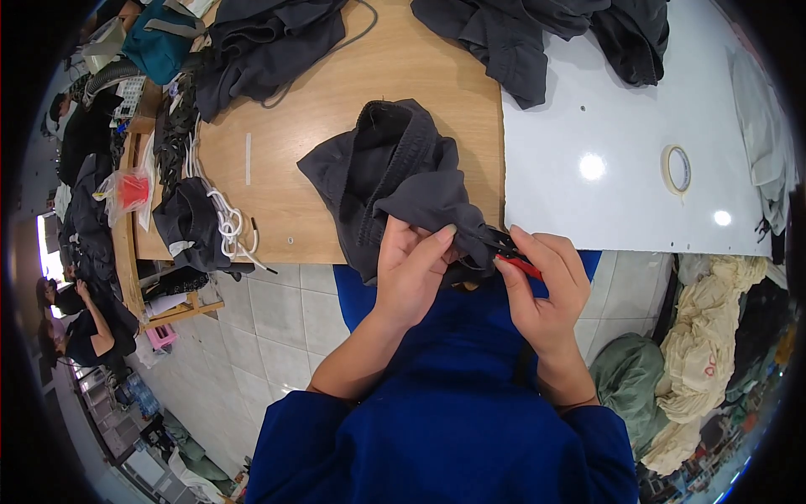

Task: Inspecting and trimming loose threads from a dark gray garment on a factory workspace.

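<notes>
A dark grey garment (336,181) with a gathered elastic waistband lies bunched at the table's near edge, part of it lifted toward me. My left hand (417,267) is closed on a fold of its cloth, thumb on top. Between the thumb and fingers of my right hand (548,290) is a pair of small red-handled thread snips (522,265). The dark blades point left and meet the garment's edge beside my left fingertips. Whether the blades have cloth or thread between them is hard to make out.
More dark grey garments (269,42) lie at the far left, others (537,42) at the far right. A tape roll (676,170) rests on the white tabletop (588,210). White cords (228,218) hang by a dark cloth piece at left. Cream fabric sacks (705,336) stand lower right. Other people sit far left.
</notes>
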`<control>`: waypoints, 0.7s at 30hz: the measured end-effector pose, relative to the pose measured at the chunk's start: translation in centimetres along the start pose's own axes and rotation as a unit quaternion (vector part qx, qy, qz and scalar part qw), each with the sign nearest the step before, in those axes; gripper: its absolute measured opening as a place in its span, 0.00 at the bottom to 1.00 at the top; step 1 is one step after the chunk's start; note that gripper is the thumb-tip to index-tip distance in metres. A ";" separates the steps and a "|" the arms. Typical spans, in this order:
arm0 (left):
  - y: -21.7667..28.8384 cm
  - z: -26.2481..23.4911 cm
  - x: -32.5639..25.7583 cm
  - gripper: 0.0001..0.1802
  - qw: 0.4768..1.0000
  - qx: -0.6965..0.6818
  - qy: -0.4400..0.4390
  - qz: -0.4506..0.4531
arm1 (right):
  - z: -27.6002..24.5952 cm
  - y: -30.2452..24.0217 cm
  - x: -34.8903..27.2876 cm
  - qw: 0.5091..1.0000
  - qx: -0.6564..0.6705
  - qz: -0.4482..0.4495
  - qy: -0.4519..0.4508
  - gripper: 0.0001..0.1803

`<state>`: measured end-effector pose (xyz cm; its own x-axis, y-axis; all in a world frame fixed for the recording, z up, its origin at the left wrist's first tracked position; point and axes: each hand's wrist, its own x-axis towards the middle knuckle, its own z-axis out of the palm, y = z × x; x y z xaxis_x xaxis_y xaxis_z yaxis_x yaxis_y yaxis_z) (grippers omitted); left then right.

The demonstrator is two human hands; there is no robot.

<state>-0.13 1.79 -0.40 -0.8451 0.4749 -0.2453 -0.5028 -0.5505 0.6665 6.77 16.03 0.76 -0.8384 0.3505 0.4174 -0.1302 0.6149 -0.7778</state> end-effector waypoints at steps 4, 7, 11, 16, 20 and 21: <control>-0.1 -0.1 0.0 0.23 1.000 0.001 -0.006 0.001 | 0.0 0.0 0.0 1.000 -0.004 0.000 -0.002 0.20; -0.1 0.0 0.0 0.23 1.000 0.000 0.003 -0.004 | 0.1 0.1 -0.1 1.000 0.004 0.005 0.003 0.20; -0.1 0.1 0.0 0.23 1.000 0.001 0.005 -0.006 | 0.3 0.2 0.0 1.000 0.014 0.008 0.009 0.20; -0.2 -0.1 0.0 0.23 1.000 0.007 -0.001 0.002 | 0.3 0.1 0.3 1.000 -0.002 -0.027 0.003 0.18; -0.2 -0.2 0.0 0.23 1.000 0.011 -0.007 0.001 | 0.0 0.2 0.2 0.999 -0.026 -0.034 -0.007 0.17; -0.2 -0.1 0.0 0.23 1.000 0.011 -0.002 -0.001 | 0.1 0.4 0.1 0.999 -0.022 -0.037 -0.004 0.18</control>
<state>-0.07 1.77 -0.60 -0.8437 0.4784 -0.2436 -0.4998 -0.5342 0.6818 6.60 16.25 0.50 -0.8318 0.2965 0.4692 -0.1693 0.6696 -0.7232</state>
